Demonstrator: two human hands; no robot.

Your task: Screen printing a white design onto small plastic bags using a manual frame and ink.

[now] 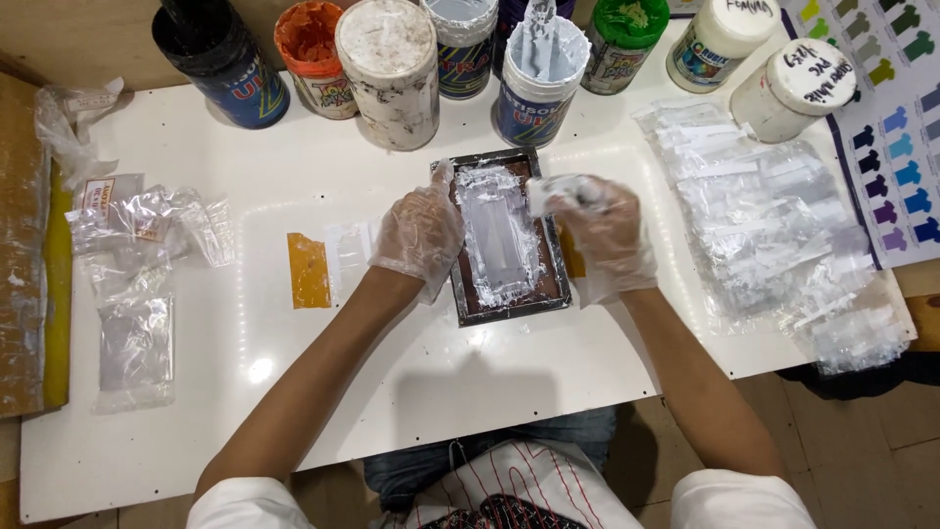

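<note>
Gloved left hand [419, 235] lies flat, fingers extended, on the small dark-framed printing screen [508, 238] at the white table's [392, 392] centre; gloved right hand [605, 233] grips a white-smeared squeegee [550, 192] over it.

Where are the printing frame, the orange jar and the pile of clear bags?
Frame [509, 306]: head view, on its lower metal edge.
Orange jar [311, 49]: head view, on its paint-smeared top.
Clear bags [774, 235]: head view, at the middle of the pile.
</note>
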